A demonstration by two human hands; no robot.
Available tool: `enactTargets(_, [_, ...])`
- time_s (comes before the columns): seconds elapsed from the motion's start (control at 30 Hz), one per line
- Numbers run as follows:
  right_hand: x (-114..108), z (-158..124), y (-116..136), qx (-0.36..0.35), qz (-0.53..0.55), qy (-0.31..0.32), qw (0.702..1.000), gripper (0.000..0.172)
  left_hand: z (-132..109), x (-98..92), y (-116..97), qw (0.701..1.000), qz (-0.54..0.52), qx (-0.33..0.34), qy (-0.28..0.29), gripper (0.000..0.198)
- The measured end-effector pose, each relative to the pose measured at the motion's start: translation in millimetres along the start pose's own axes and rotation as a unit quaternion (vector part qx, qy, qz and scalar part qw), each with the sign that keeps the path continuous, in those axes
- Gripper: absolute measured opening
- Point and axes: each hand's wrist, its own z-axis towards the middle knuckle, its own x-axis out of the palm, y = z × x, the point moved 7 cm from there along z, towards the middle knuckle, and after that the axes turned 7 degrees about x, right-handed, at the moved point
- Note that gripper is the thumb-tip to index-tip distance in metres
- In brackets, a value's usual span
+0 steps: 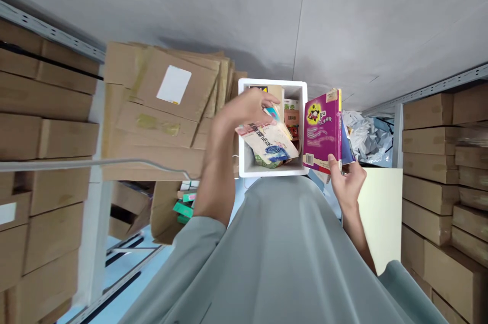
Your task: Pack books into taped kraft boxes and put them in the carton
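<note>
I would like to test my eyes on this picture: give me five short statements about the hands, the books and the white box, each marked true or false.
1. The right hand holds a purple book. True.
2. The left hand is far away from the white box. False: it is over the box, at a pale book.
3. The purple book shows no barcode. False: a barcode is near its lower left corner.
4. Other books are inside the white box. True.
5. The pale book shows only red print. False: it also has a blue drawing.
</note>
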Motion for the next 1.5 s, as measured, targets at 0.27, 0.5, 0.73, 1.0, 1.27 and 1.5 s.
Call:
enactTargets(0.27, [0, -4, -3, 0.010, -0.010, 0.018, 1.000, 0.041, 63, 39.3, 49, 0.992, 0.079, 0.042, -0.087, 0.015])
enactTargets(0.5, [-2, -2, -9, 0.017, -0.001, 0.011, 1.000, 0.046, -19, -18.4, -22, 0.974, 0.046, 0.099, -0.197, 0.022])
enactTargets(0.73, [-4, 3, -1, 0.004, 0.012, 0.003, 1.000, 0.050, -23, 51.3, 39, 0.996, 0.007, 0.046, -0.078, 0.021])
enactTargets(1.0, [-7, -5, 1, -0.006, 0.016, 0.006, 1.000, 0.046, -22, 115.4, 41, 0.961, 0.223, 0.057, -0.151, 0.054])
enactTargets(1.27, [-12, -8, -5, 0.002, 0.007, 0.001, 1.000, 0.051, -38, 191.4, 54, 0.947, 0.261, 0.180, -0.043, 0.024])
enactTargets(1.5, [-13, -11, -9, 0.009, 0.013, 0.003, 1.000, 0.053, -35, 205.6, 45, 0.948, 0.273, 0.162, 0.004, 0.040])
